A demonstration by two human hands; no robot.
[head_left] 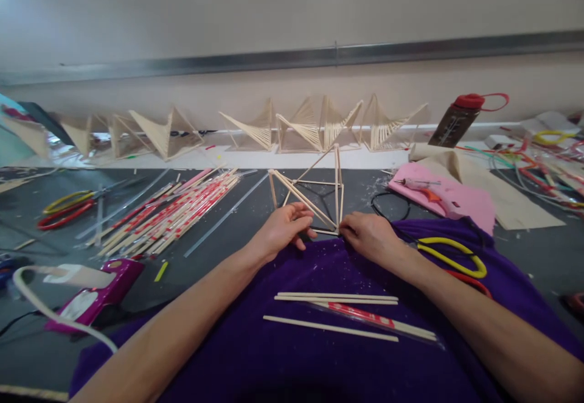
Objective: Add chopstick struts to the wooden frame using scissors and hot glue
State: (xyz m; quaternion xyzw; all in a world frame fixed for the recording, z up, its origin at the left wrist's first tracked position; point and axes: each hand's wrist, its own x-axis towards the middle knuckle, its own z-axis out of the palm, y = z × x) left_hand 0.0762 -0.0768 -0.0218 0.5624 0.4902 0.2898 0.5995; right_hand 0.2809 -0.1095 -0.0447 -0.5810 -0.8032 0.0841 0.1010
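Site: model-making workshop bench | Evidence: row of finished stick models [319,124] along the wall; heap of wrapped chopsticks [173,208]; scissors [68,198]; grey work mat [228,254] flecked with scraps; coloured tubing [542,168] piled at the side.

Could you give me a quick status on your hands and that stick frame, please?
Left hand holding a slanted stick of the stick frame. Right hand pinching its near corner. Loose sticks on the purple cloth, short of both hands.

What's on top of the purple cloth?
Loose chopsticks, one wrapped pair, a yellow loop; left hand and right hand pinch the stick frame at its edge. Whatever's beneath the cloth is hidden.
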